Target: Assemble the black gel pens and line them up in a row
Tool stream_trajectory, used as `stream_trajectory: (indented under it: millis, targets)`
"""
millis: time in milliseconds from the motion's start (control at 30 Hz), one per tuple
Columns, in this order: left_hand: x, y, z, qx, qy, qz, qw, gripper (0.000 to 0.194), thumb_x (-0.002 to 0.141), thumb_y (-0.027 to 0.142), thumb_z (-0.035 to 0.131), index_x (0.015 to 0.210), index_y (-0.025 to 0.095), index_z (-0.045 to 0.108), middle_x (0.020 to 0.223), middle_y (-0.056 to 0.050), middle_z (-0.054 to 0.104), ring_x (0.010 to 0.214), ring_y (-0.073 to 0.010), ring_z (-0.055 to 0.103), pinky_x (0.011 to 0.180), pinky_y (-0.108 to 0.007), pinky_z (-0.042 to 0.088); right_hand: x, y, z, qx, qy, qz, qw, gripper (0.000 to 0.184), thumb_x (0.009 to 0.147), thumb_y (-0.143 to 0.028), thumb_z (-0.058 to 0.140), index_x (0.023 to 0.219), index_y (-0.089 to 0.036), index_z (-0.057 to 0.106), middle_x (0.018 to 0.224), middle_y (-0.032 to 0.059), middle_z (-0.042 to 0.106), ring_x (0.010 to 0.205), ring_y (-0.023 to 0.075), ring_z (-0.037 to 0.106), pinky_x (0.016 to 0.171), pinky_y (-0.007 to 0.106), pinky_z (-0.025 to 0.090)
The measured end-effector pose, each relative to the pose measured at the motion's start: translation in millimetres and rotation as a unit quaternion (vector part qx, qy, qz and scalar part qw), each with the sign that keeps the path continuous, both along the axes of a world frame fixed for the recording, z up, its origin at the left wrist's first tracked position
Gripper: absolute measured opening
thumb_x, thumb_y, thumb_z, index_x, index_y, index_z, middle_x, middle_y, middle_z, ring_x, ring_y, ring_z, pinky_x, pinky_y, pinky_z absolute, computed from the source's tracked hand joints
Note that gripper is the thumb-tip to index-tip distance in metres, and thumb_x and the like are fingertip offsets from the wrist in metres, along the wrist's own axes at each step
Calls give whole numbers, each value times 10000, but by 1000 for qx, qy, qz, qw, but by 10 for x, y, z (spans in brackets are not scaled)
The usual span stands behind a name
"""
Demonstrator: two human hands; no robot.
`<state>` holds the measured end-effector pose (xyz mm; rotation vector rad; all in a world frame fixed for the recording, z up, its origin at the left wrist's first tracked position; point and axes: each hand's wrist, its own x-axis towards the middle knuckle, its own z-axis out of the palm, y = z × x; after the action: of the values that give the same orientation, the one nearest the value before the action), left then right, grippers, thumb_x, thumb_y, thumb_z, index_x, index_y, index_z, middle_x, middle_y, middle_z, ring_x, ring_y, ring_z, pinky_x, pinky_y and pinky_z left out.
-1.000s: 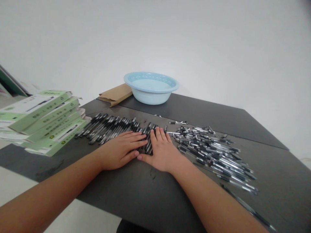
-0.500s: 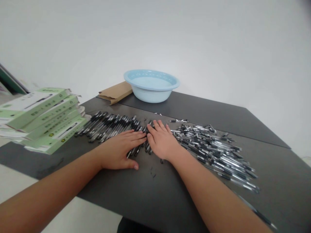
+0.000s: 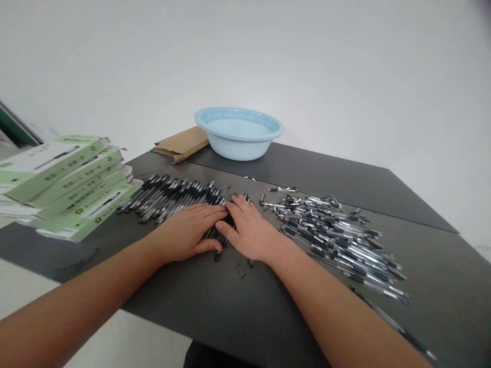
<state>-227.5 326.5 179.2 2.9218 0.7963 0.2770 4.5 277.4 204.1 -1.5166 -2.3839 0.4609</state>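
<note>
My left hand (image 3: 187,231) lies flat, fingers stretched to the right, over the right end of a row of black and clear pens (image 3: 169,197). Close beside it, my right hand (image 3: 249,227) rests palm down with its fingers over several pens; its fingertips meet those of the left hand. Pen ends (image 3: 217,254) poke out below the two hands, and the pens under the palms are hidden. To the right of my right hand spreads a looser heap of similar pens (image 3: 337,240), lying at mixed angles.
A stack of green and white pen boxes (image 3: 76,189) stands at the left. Behind the pens are a light blue basin (image 3: 240,148) and a flat brown paper bag (image 3: 184,143) on the dark table (image 3: 238,317). One pen (image 3: 395,324) lies apart near the front right.
My right hand has moved slightly left and nearer to me, its thumb now close against my left hand. Pens beneath have shifted left along with it. My left hand has barely moved.
</note>
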Motion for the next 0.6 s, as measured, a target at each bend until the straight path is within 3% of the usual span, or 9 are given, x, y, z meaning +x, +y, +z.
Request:
stream_trajectory:
  millis: [100,200,300,433,600]
  targets:
    - [14,-1,12,4,1,-3,1000,750,1017,688,484,1576,189,453,1618,-160,494,1466,-338,498,1229,-504,369,91,-85,193,-67,-28,29,997,1106,921,-819,508,1689,-77,221,1763,251,47,1639,408,28,1303,592,105]
    - [22,-1,28,7,7,-20,1000,643,1053,604,456,1558,208,492,1635,-146,475,1498,-347,459,1243,-541,336,136,-189,260,-133,-70,40,988,1373,731,-901,659,1711,-121,97,1757,233,-42,1628,436,-19,1306,605,68]
    - [30,-2,44,1,15,-47,999,634,1043,588,482,1562,223,492,1646,-135,462,1526,-353,421,1262,-567,298,98,-247,155,-145,-91,30,985,1521,621,-884,761,1708,-125,14,1747,234,-87,1609,480,-69,1291,656,40]
    - [39,-6,49,-5,8,-58,998,595,1046,535,501,1559,233,493,1630,-128,487,1525,-343,428,1264,-566,303,-6,-223,-14,-100,-82,-2,992,1519,642,-842,793,1700,-62,33,1733,310,-54,1602,499,-60,1293,646,72]
    - [42,-13,56,-14,-8,-63,998,620,1033,535,523,1562,216,472,1621,-154,490,1504,-337,455,1261,-563,309,-102,-154,-79,-30,-42,17,999,1229,863,-744,693,1672,24,175,1710,338,218,1619,446,141,1313,565,162]
